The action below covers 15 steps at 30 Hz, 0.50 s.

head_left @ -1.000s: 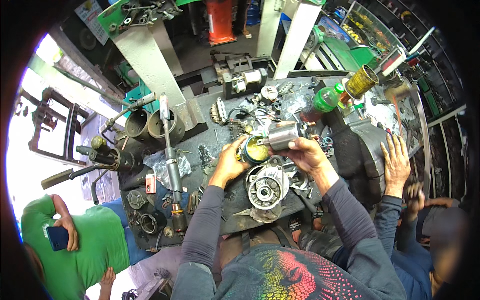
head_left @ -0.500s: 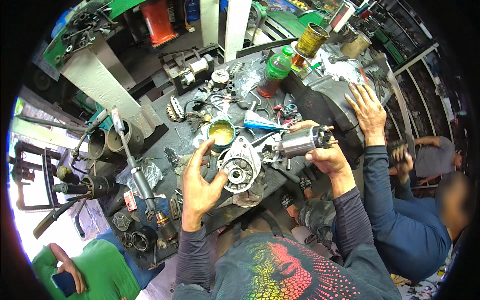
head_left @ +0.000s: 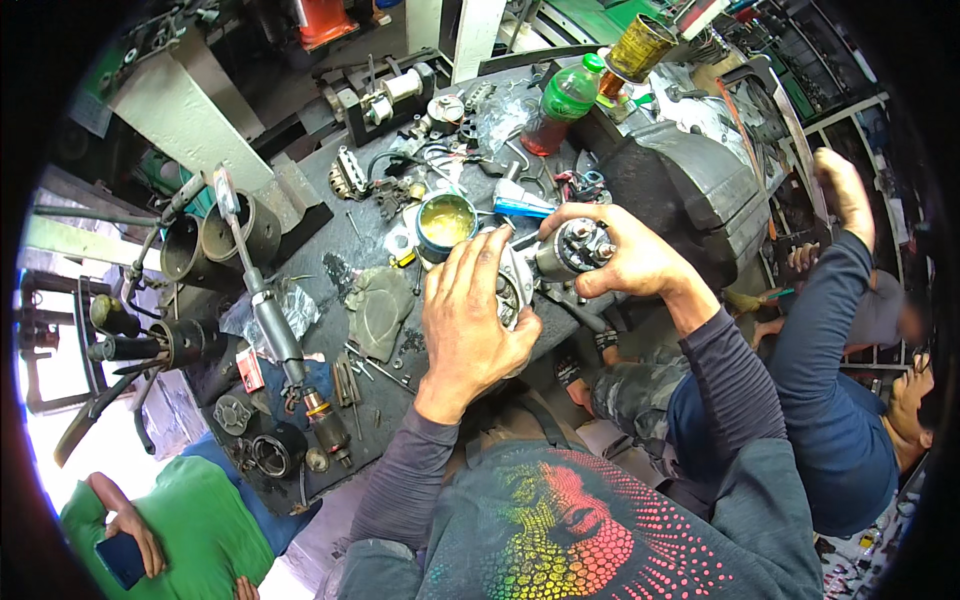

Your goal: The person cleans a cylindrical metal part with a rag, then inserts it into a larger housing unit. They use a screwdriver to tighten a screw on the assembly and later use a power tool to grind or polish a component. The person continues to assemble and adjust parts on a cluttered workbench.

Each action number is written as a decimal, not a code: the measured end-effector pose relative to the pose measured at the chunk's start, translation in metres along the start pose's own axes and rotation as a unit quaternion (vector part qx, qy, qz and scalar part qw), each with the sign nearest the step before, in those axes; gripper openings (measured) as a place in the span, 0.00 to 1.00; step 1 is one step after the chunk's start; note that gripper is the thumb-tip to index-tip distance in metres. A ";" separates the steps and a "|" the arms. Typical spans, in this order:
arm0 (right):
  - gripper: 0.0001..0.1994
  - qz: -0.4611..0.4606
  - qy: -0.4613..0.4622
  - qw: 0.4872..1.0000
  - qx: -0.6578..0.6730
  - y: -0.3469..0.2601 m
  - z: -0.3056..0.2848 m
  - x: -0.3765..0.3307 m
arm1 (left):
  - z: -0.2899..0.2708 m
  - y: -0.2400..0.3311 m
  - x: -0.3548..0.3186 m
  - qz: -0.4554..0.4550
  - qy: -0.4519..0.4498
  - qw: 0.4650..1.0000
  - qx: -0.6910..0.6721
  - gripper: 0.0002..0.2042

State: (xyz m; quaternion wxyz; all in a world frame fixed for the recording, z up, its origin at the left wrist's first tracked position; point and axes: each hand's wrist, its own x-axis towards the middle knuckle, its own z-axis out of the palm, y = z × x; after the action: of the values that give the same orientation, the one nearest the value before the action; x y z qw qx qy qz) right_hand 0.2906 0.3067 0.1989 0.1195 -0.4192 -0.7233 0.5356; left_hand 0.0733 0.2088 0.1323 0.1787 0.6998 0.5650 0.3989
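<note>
My left hand [head_left: 470, 315] is closed over a round metal starter housing [head_left: 512, 285], its palm and fingers hiding most of it. My right hand [head_left: 635, 255] curls around a short silver cylinder, which looks like a starter solenoid [head_left: 572, 250]. The solenoid's end with copper-coloured terminals faces up. Both parts are close together above the bench's front edge; whether they are joined is hidden. Just beyond my left fingers stands an open tub of yellowish grease [head_left: 446, 224]. A blue-tipped tool [head_left: 522, 207] lies beyond the solenoid.
Loose parts cover the bench [head_left: 310, 275]. A green-capped bottle [head_left: 567, 105] stands at the back, with a bulky black casing [head_left: 700, 190] to the right. An armature [head_left: 325, 425] lies front left. A co-worker's arm [head_left: 840, 300] is at right; a person in green [head_left: 175, 520] is lower left.
My left hand has moved right and closed over the housing. My right hand has tilted the solenoid so its terminals face up. The co-worker's hand has moved right, away from the black casing.
</note>
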 end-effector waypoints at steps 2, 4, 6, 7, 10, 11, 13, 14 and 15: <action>0.31 -0.005 -0.014 1.000 -0.007 -0.003 0.000 0.003 | 0.004 -0.001 -0.002 0.001 0.023 1.000 -0.004 0.40; 0.31 -0.029 -0.026 0.998 0.043 -0.003 -0.001 0.002 | 0.006 -0.003 -0.004 -0.003 0.036 0.999 -0.012 0.40; 0.32 0.004 -0.022 0.993 0.113 0.000 -0.001 0.000 | 0.007 -0.005 -0.005 -0.003 0.030 0.999 -0.024 0.40; 0.33 0.002 -0.015 0.992 0.125 0.003 0.000 -0.002 | 0.008 -0.006 -0.005 0.000 0.032 0.999 -0.023 0.40; 0.35 -0.028 0.000 0.992 0.123 0.016 0.003 -0.004 | 0.008 -0.007 -0.005 0.000 0.030 0.999 -0.021 0.38; 0.35 -0.032 0.006 0.992 0.122 0.021 0.004 -0.005 | 0.008 -0.007 -0.004 -0.002 0.029 0.999 -0.019 0.38; 0.36 -0.070 0.011 0.992 0.105 0.029 0.005 -0.004 | 0.008 -0.006 -0.003 -0.001 0.028 0.999 -0.015 0.38; 0.36 -0.096 0.019 0.991 0.092 0.033 0.006 -0.003 | 0.008 -0.005 -0.002 0.002 0.028 0.999 -0.015 0.38; 0.36 -0.110 0.028 0.991 0.076 0.036 0.006 -0.002 | 0.008 -0.005 -0.002 0.005 0.026 1.000 -0.016 0.37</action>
State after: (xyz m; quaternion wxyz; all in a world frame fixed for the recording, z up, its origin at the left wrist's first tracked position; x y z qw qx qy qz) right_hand 0.3055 0.3042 0.1659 0.2298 -0.3419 -0.7182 0.5608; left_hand 0.0759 0.2099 0.1232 0.1736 0.6887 0.5596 0.4271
